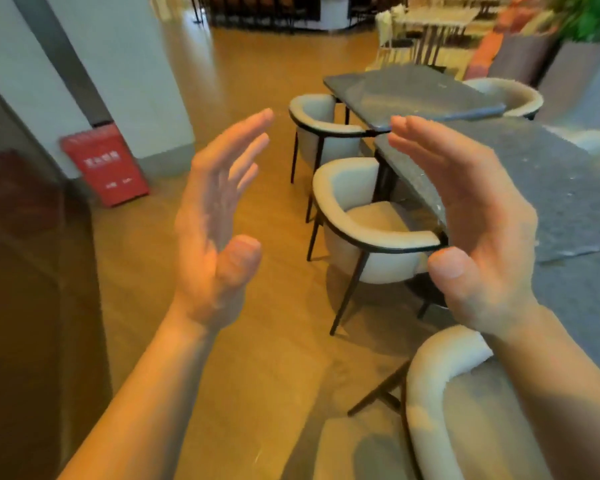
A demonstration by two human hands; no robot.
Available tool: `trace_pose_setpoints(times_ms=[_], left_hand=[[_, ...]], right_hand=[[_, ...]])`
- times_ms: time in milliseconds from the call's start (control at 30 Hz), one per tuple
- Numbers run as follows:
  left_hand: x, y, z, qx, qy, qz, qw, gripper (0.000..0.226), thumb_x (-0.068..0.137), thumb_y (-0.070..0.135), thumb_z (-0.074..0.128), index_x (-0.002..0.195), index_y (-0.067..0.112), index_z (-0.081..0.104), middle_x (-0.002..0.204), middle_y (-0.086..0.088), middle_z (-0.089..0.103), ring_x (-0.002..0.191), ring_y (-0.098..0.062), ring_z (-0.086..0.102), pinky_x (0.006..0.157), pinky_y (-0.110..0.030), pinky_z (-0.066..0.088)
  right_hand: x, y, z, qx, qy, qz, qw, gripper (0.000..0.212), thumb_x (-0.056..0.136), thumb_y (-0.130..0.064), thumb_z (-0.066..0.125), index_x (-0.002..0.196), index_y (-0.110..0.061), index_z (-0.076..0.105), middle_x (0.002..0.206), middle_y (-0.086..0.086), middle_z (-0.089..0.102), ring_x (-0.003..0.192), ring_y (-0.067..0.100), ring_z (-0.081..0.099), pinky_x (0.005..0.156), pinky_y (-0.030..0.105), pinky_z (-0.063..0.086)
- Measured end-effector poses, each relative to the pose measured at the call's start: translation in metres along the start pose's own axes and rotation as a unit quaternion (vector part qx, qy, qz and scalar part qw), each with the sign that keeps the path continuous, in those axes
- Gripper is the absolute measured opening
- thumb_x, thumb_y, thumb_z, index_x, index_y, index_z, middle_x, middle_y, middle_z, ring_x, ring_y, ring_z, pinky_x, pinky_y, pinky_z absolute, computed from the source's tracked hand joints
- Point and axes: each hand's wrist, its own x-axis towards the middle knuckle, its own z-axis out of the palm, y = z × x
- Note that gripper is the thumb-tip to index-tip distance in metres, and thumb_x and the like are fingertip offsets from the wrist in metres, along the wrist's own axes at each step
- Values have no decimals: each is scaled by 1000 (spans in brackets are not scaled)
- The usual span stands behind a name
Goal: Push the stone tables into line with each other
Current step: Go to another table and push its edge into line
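Observation:
Two dark grey stone tables stand at the right. The near table (pixel 547 188) runs from the middle right toward me. The far table (pixel 416 91) sits behind it, turned at a slight angle and shifted left. My left hand (pixel 219 223) is raised over the floor, palm facing right, fingers spread, holding nothing. My right hand (pixel 471 220) is raised in front of the near table's left edge, palm facing left, fingers straight and empty. I cannot tell whether it touches the table.
Cream armchairs with black legs stand along the tables' left side: one (pixel 371 230) at the near table, one (pixel 321 129) at the far table, one (pixel 464 403) at the bottom right. Another chair (pixel 513 95) is beyond the far table. A red box (pixel 106 164) leans on the white pillar (pixel 125 64). Wooden floor (pixel 264 341) lies to the left.

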Motion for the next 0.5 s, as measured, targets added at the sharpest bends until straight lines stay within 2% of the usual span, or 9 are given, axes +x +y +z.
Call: trace_pose_setpoints(times_ms=[200,367,500], left_hand=[[50,-42,-83,11,10,9,1000,78,90,82,52,146,28,44,164,-12,38,153,-36,47,122,-46,39],[92,-90,-113,4,-12,18,1000,79,89,85,47,144,29,43,161,-8,42,153,-34,47,124,-52,39],[129,-139,-126,-15,-7,7,1000,82,88,88,44,144,28,43,160,-10,44,152,-32,50,123,-53,41]], right_hand=[[68,41,72,4,2,-17,1000,92,98,-69,51,149,7,40,153,22,50,146,36,52,120,59,43],[107,77,104,-5,21,-8,1000,88,98,-69,48,148,3,39,153,18,50,146,34,52,120,52,44],[140,123,122,1,20,10,1000,90,98,-71,49,148,4,40,153,21,50,146,35,52,120,53,43]])
